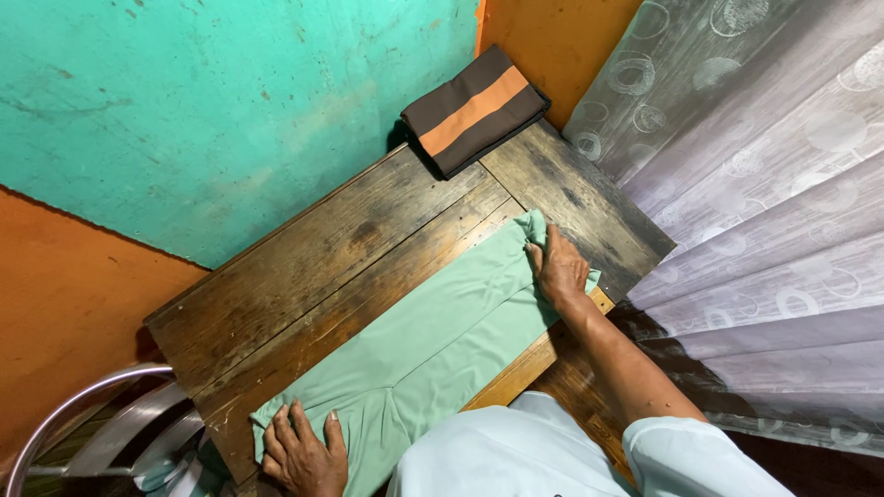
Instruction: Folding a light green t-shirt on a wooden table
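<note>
A pale green garment (433, 340), trousers by the look of the split legs, is laid out lengthwise across the dark wooden counter (304, 267), running from the near left corner to the far right edge. The left hand (304, 451) is pressed flat on the garment's near end, fingers spread and open, nothing gripped. The right hand (557, 267) is set on the far end, fingers curled over the cloth where it bunches slightly at the counter's edge; whether the fabric is pinched or merely pressed cannot be told from this view.

The step in hand is judged to be the smoothing and straightening of the garment before it is folded: both ends are held down and the length between them lies nearly flat. For the next move, the bunched far end would need to be evened out and the two legs aligned one against the other, so that a clean fold can be made.

A folded brown cloth with an orange stripe (474, 110) is lying at the counter's far corner, well apart from the green garment. A patterned sheer curtain (764, 184) hangs along the right side
</note>
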